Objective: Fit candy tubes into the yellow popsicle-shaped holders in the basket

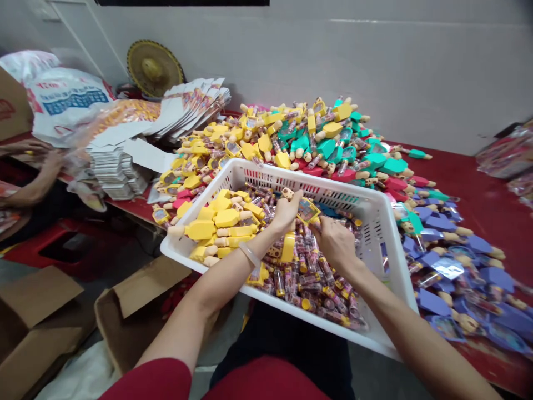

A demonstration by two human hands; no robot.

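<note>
My left hand (287, 212) is closed on a yellow toy (308, 210) with a spotted handle, above the middle of a white plastic basket (387, 228). At the toy's lower right end, my right hand (335, 240) has its fingers closed; whatever they grip there is hidden. Yellow paddle-shaped toys (227, 218) fill the basket's left part. Small clear tubes with yellow caps (310, 280) lie loose across its middle and front.
Behind the basket is a heap of yellow, green and red toys (266, 141); purple ones (478, 272) lie right. White cards (114, 169) are stacked left. Another person's hands (52, 164) are at far left. Open cardboard boxes (137, 303) stand below.
</note>
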